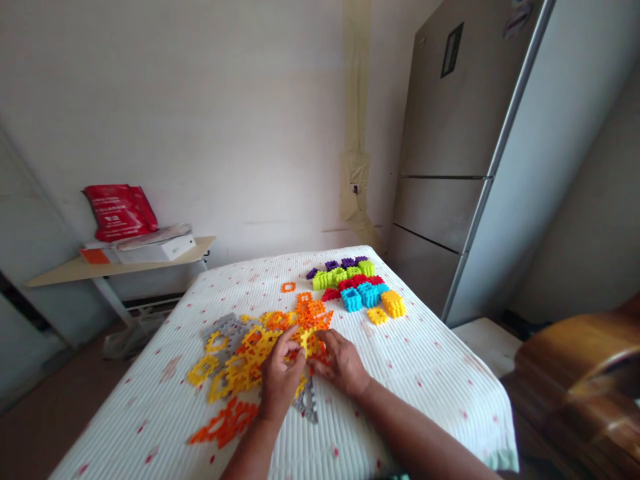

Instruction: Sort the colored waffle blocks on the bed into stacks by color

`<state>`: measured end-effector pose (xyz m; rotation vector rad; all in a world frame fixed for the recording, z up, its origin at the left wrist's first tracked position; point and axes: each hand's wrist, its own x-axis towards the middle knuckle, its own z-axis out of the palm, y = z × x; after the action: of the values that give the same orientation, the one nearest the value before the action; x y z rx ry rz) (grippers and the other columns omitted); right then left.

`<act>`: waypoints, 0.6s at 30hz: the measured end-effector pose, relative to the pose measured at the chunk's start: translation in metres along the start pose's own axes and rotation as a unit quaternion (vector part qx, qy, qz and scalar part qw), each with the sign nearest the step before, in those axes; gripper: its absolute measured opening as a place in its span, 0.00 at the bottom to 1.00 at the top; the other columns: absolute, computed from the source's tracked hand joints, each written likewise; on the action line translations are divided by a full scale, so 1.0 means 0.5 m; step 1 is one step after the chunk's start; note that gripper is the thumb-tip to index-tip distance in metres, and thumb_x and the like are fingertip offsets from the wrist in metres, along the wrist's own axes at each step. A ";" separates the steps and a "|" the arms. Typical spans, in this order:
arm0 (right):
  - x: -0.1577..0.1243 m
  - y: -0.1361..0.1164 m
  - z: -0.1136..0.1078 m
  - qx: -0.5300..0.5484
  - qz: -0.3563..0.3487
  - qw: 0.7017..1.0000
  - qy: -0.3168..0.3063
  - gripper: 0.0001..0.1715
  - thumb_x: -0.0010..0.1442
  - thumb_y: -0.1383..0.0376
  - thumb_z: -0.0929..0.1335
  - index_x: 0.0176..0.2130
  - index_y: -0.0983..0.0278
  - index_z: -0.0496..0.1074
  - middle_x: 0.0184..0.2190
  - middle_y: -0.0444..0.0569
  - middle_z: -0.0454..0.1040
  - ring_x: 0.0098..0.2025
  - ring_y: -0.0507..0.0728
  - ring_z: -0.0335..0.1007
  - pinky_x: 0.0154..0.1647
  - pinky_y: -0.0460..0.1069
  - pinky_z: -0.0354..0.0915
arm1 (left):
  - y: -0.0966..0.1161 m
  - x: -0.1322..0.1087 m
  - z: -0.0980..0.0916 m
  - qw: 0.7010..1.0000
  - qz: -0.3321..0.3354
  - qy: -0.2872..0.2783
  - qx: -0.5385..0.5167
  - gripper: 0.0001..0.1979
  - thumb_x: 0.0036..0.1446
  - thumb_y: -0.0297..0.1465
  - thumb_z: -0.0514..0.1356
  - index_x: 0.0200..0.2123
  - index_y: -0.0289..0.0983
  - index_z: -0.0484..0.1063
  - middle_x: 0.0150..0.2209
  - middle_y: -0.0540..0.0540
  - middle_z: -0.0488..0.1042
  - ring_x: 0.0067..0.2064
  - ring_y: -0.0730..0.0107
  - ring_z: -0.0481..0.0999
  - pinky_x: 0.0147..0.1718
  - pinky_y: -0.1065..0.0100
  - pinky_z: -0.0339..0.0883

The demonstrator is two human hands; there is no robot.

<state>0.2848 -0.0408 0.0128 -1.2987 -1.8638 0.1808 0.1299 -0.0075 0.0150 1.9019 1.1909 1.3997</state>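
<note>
Both hands are over the near middle of a covered table. My left hand has its fingers curled at the left side of a yellow toothed piece. On that piece's right side, my right hand has its fingers bent around the edge. Beneath and left of the hands spreads a loose pile of yellow pieces, with grey pieces behind it and orange pieces toward the back. A grey triangular piece lies just below the hands.
Stacks of yellow, blue, red, green and purple pieces stand at the back right. Orange pieces lie front left. A fridge is right, a side table left.
</note>
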 end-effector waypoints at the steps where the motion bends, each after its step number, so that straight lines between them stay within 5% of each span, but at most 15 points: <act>1: 0.001 -0.001 -0.001 0.007 -0.007 1.000 0.006 0.24 0.57 0.56 0.66 0.51 0.63 0.63 0.43 0.55 0.70 0.44 0.58 0.68 0.44 0.52 0.66 | -0.001 0.000 0.000 1.000 0.000 -0.006 0.003 0.21 0.51 0.34 0.56 0.49 0.35 0.68 0.29 0.48 0.75 0.32 0.69 0.74 0.35 0.68 0.69; 18: -0.001 0.010 -0.007 0.033 -0.017 0.998 0.049 0.24 0.55 0.52 0.67 0.47 0.64 0.67 0.41 0.55 0.71 0.42 0.59 0.67 0.42 0.53 0.67 | -0.008 -0.007 0.004 0.993 -0.046 -0.064 -0.087 0.19 0.51 0.40 0.59 0.44 0.37 0.67 0.36 0.43 0.77 0.37 0.64 0.77 0.35 0.67 0.72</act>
<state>0.2909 -0.0401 0.0120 -1.2093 -1.7807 0.1583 0.1300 -0.0081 0.0095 1.7658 1.0460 1.2701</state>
